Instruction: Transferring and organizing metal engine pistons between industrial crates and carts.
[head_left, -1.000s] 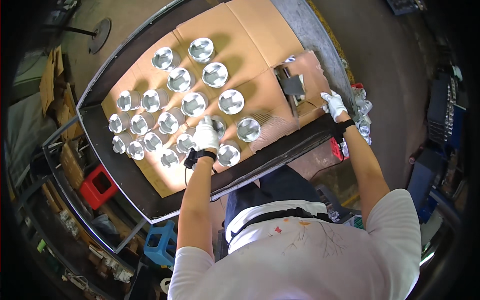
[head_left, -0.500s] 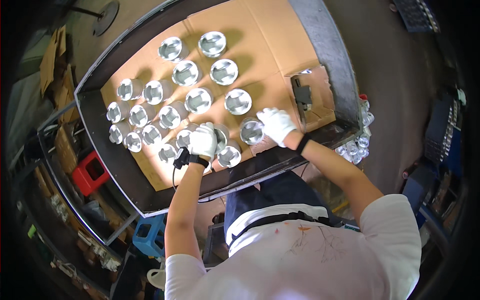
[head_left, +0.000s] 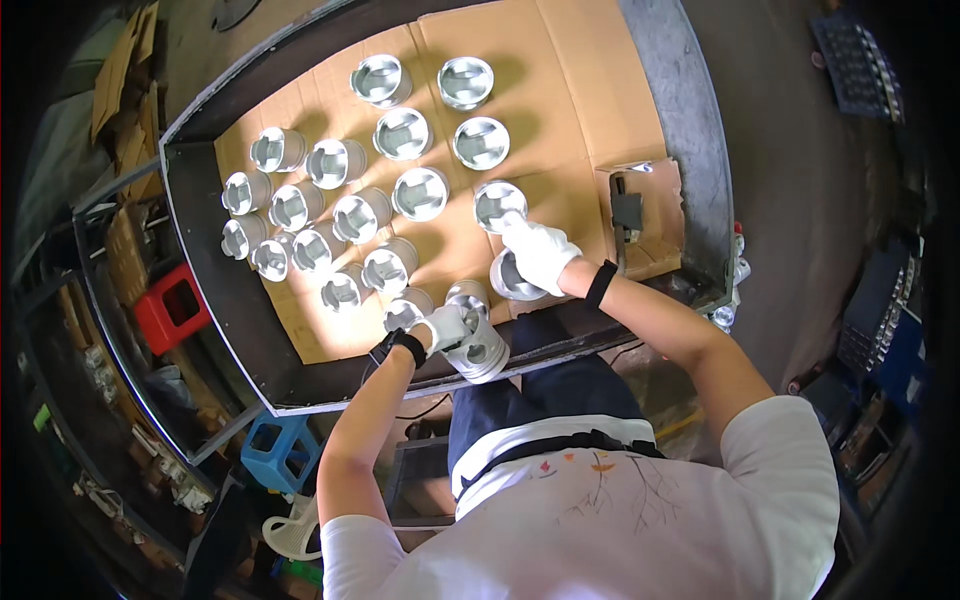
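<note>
Shiny metal pistons stand in loose rows on brown cardboard (head_left: 560,110) inside a dark-walled bin. My left hand (head_left: 443,328), in a white glove, grips one piston (head_left: 480,352), which is tilted above the bin's near edge. Just beyond it stand another piston (head_left: 468,294) and a partly covered piston (head_left: 405,308). My right hand (head_left: 541,255), also gloved, reaches with its fingertips to the near rim of a piston (head_left: 499,205). Its fingers look extended rather than wrapped. Below that palm, a further piston (head_left: 512,278) is partly hidden.
A torn cutout in the cardboard at the right holds a dark object (head_left: 627,210). The bin's metal rim (head_left: 690,110) surrounds the pistons. A red stool (head_left: 175,308) and a blue stool (head_left: 280,452) stand at the left. Clear plastic bottles (head_left: 728,310) sit beyond the right corner.
My left hand has drawn a piston toward me, to the near edge. My right hand has shifted from the nearest right-hand piston to the one behind it. The view has turned slightly.
</note>
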